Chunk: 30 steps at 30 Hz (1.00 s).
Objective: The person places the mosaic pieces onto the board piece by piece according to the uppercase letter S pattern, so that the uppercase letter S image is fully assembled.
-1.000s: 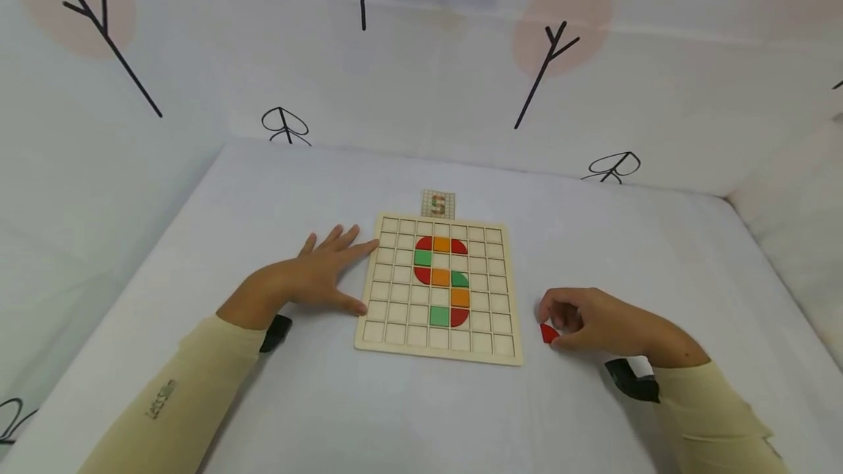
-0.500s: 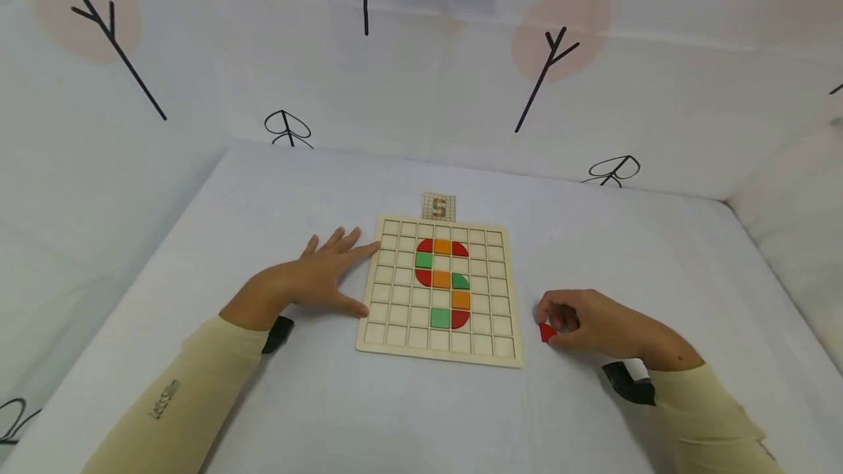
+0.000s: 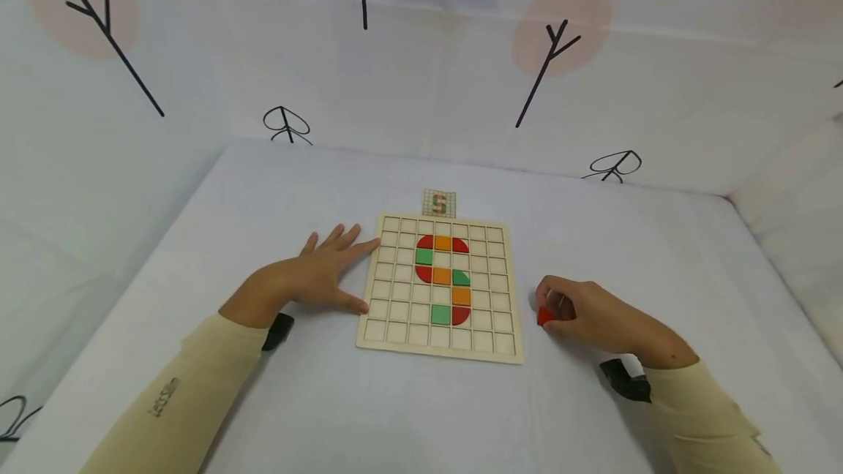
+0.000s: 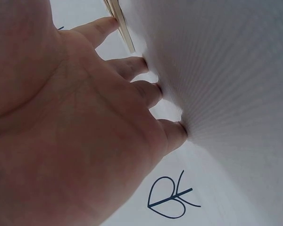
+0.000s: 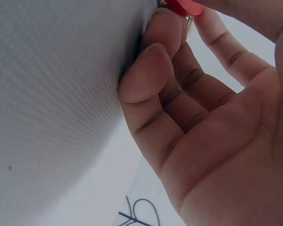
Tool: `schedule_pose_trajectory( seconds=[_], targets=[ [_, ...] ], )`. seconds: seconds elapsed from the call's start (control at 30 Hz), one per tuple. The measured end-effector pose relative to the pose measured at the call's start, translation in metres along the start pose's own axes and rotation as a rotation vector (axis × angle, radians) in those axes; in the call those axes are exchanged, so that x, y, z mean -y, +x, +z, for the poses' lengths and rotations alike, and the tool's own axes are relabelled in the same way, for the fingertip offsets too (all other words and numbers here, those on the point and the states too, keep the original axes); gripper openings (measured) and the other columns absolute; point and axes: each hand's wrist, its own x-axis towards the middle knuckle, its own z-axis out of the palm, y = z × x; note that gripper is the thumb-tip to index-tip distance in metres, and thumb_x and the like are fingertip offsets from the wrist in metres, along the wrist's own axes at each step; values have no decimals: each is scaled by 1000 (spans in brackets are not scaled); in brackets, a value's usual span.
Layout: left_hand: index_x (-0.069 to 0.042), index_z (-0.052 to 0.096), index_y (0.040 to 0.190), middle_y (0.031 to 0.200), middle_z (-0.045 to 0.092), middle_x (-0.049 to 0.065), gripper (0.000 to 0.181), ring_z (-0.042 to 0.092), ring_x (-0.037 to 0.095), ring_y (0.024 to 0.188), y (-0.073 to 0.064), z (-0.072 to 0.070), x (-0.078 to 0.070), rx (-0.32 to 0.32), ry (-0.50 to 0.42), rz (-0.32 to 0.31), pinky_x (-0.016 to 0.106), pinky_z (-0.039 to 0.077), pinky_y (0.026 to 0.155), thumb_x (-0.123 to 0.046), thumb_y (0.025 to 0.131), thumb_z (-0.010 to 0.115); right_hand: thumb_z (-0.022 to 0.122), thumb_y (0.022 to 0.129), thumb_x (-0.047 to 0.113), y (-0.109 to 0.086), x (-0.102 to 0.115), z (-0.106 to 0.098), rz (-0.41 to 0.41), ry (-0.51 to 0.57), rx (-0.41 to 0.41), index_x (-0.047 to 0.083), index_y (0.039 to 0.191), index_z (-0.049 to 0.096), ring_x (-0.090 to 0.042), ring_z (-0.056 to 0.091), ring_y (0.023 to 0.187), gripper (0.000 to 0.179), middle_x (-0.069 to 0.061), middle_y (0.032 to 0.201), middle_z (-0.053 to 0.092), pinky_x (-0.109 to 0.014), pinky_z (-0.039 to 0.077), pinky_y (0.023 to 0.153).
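A pale wooden grid board (image 3: 435, 352) lies mid-table in the head view. Red, orange and green pieces, among them an orange square (image 3: 462, 296) and a green square (image 3: 440, 314), form a curved figure in its cells. My left hand (image 3: 319, 275) is spread at the board's left edge; its thumb and index finger touch the rim. Right of the board, my right hand (image 3: 586, 313) pinches a red piece (image 3: 544, 316) between thumb and fingers. In the right wrist view the red piece (image 5: 186, 6) shows at the top edge, partly hidden, with two fingertips against the cloth.
Behind the board, against its far edge, lies a small pattern card (image 3: 439, 203) with an S-like figure on a grid. White cloth (image 3: 435, 415) covers the table, and printed fabric walls (image 3: 435, 79) stand at the back and sides.
My right hand has shifted slightly away from me and toward the board with the red piece, which now sits more upright in the pinch. My left hand stays at the board's edge.
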Motion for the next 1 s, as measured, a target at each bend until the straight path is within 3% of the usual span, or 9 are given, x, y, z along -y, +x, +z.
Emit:
schedule_pose_trajectory(
  seconds=[0.27,0.8,1.0],
  targets=[
    [-35,13,161,170,-3,7,112,-11,34,156,0,1,1,3,-19,6,62,-9,123,-59,75,81,73,89,11,2,-1,2,66,-6,-9,23,105,59,-7,56,77,25,7,84,62,-21,49,67],
    [-37,13,161,170,-3,6,112,-11,33,157,0,-1,-1,-1,-16,0,62,-8,123,-60,75,80,68,91,2,5,6,4,9,18,-47,19,113,72,-7,54,85,28,6,101,66,-20,51,71],
    [-36,14,161,170,-3,7,113,-10,34,156,-1,-3,0,1,-16,4,63,-8,123,-60,74,81,69,90,6,10,10,7,41,-6,-66,17,112,65,-8,54,80,25,6,90,63,-20,50,68]
  ],
)
